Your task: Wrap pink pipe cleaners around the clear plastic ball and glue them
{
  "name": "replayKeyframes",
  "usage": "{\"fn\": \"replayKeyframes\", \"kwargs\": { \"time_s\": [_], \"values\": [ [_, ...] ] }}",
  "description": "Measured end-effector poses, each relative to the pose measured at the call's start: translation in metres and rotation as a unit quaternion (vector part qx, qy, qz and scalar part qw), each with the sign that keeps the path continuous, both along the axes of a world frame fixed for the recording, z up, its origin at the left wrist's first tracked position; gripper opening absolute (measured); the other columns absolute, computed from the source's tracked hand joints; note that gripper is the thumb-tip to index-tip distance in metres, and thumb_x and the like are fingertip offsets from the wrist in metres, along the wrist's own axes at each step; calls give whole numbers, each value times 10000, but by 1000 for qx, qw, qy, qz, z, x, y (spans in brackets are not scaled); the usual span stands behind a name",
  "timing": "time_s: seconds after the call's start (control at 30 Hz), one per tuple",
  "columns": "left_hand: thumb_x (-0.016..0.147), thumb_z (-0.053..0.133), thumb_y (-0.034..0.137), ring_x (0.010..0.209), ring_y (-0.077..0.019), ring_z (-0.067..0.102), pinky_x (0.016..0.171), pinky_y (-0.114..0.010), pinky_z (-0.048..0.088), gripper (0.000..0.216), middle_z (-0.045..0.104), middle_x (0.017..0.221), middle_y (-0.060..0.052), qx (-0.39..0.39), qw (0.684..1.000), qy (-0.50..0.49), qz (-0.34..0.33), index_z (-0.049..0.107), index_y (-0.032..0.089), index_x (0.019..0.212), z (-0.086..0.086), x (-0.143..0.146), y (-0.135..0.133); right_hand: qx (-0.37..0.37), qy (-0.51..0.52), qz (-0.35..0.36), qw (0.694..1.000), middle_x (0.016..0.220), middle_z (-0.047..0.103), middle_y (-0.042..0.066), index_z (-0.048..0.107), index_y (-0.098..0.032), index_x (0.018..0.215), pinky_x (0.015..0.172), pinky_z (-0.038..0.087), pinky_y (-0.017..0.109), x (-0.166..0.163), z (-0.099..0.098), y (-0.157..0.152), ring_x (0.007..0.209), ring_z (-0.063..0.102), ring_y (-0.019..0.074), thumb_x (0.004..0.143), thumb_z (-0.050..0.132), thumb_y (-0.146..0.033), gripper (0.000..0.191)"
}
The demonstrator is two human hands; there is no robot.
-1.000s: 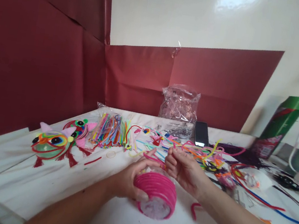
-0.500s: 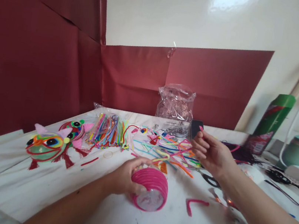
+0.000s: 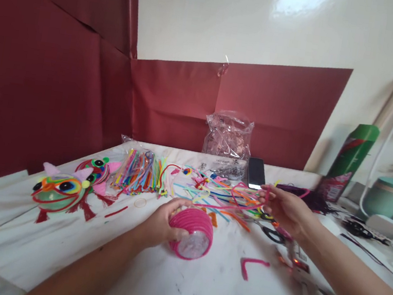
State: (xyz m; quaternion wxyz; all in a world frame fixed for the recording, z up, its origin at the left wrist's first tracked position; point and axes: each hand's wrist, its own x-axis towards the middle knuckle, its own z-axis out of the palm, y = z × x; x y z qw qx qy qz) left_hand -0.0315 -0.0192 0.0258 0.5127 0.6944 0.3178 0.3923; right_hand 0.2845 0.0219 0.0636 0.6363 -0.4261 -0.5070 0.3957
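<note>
My left hand is wrapped round a tilted round cup coiled in pink pipe cleaner. The cup's clear, pale end faces me. To its right, my right hand pinches a bright pink pipe cleaner, which stretches left toward the top of the cup; whether it is joined there I cannot tell. A short bent piece of pink pipe cleaner lies on the table right of the cup. Black-handled scissors rest below my right hand.
Loose coloured pipe cleaners and a bagged bundle lie behind. Two decorated animal-face figures are on the left. A phone, a plastic bag, a green bottle and a lit tool stand or lie around.
My right hand has moved slightly right and down, drawing the pink pipe cleaner out sideways, and the phone is uncovered. The cup in my left hand has shifted a little left and up.
</note>
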Motion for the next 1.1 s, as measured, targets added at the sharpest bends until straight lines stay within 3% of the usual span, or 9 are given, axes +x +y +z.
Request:
{"fn": "replayKeyframes", "kwargs": {
  "time_s": [0.07,0.17,0.27,0.33,0.47,0.6,0.67,0.8,1.1],
  "values": [
    [515,791,388,970,-260,567,834,-341,435,732,539,1134,-103,34,999,30,25,503,151,1145,-1,0,1,22,-20,-72,997,748,570,22,531,-240,885,434,377,263,-3,-1,-3,546,506,152,693,693,-292,256],
    [505,779,334,1073,-306,524,897,-381,423,744,483,1235,-125,78,995,55,33,505,154,1173,-7,1,2,81,-107,-134,982,930,611,55,558,-253,1017,536,393,282,-22,0,-20,644,531,172,706,672,-258,332],
    [509,783,324,1136,-325,491,956,-409,396,774,471,1272,-126,114,991,70,13,498,172,1212,-12,2,2,170,-301,-52,937,847,668,52,647,-256,853,638,419,318,-54,-2,-39,713,580,208,781,576,-277,104],
    [502,790,322,1178,-337,460,1005,-430,355,808,466,1288,-132,144,986,83,4,490,174,1238,-12,3,0,213,-354,16,911,788,681,41,647,-253,787,661,436,324,-76,-9,-44,736,604,214,800,541,-252,108],
    [499,779,303,1219,-348,418,1055,-461,292,801,460,1306,-143,214,969,123,1,497,173,1236,-7,4,-4,210,-374,21,903,621,638,16,604,-230,707,517,405,293,-103,-27,-40,548,556,176,834,510,-218,158],
    [506,765,288,1221,-333,417,1062,-457,280,809,461,1299,-149,262,955,135,-2,471,166,1250,-5,4,-4,255,-405,32,878,748,642,72,602,-219,778,646,425,343,-109,-29,-35,716,558,214,871,473,-208,159],
    [505,764,292,1215,-333,421,1059,-455,285,809,466,1287,-147,270,953,136,-3,469,162,1247,-6,3,-2,284,-436,69,851,818,649,90,628,-224,794,725,410,366,-108,-25,-32,810,536,230,866,496,-206,151],
    [504,766,300,1210,-333,422,1055,-451,289,803,463,1283,-144,271,952,141,1,472,163,1238,-7,1,0,294,-489,114,814,708,619,78,660,-214,758,690,391,361,-105,-22,-23,735,505,220,853,529,-197,163],
    [495,781,303,1222,-312,426,1063,-434,294,825,462,1303,-129,267,955,129,-15,470,182,1250,-9,0,4,258,-523,147,799,810,655,70,643,-186,859,661,442,271,-104,-26,-15,721,582,167,866,483,-168,162]
  ]
}}
